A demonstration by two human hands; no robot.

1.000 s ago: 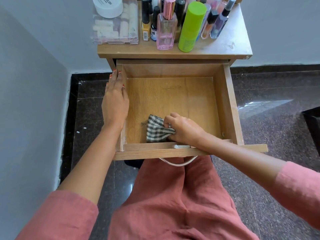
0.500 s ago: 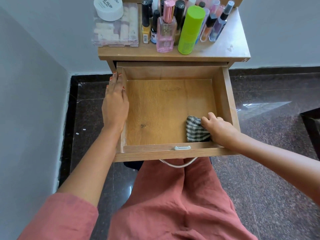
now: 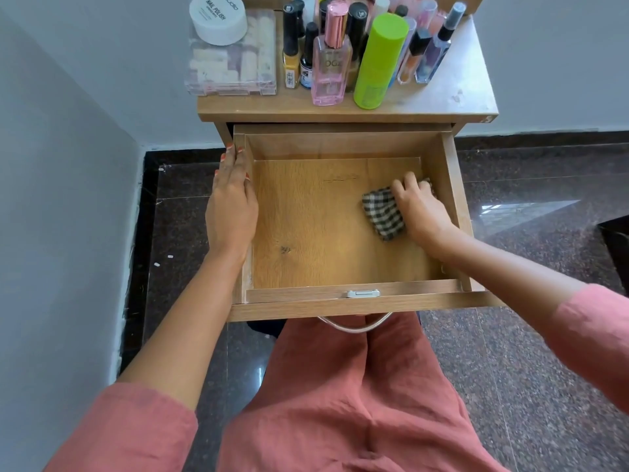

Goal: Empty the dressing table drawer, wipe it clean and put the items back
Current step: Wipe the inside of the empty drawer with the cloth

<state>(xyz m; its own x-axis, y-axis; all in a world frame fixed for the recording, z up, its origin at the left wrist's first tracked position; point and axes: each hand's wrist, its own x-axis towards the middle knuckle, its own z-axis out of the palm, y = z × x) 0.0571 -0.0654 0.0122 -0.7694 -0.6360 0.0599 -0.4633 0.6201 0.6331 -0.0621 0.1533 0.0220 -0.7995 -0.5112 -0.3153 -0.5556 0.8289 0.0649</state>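
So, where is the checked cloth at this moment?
In the head view, the checked cloth lies on the drawer floor, right side, under the right hand, near the right wall.

Right hand (image 3: 420, 209) presses checked cloth (image 3: 383, 212) on drawer (image 3: 340, 296) floor, seemingly gripping it.
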